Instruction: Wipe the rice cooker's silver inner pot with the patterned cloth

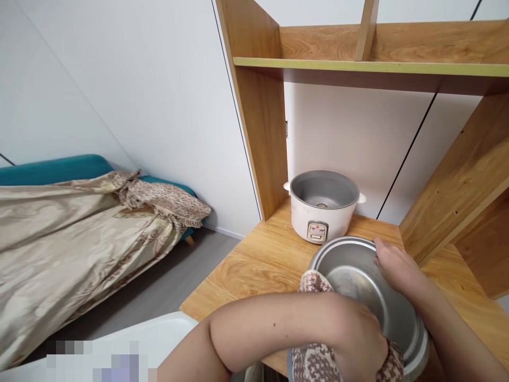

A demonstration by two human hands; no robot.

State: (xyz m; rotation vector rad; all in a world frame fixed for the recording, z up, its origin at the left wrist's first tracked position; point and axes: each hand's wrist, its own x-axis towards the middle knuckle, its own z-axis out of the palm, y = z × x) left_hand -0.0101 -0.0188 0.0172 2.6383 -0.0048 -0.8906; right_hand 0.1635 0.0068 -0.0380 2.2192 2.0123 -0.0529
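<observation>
A silver metal inner pot (350, 270) is tilted toward me at the desk's front, its hollow inside showing. My right hand (397, 265) grips its far right rim, thumb over the edge. Bunched inside my left hand (360, 331) is a brown-and-white patterned cloth (318, 358), pressed at the near side of the pot. Part of the cloth hangs over the left rim, and most of the left fingers are hidden. Behind the pot stands a white rice cooker body (324, 215), lidless, with a grey interior.
The wooden desk (238, 273) has upright side panels and a shelf (358, 66) overhead. A white rounded surface (167, 329) lies at lower left. Beyond the floor gap stands a teal sofa (59, 168) covered by a beige patterned cover (79, 228).
</observation>
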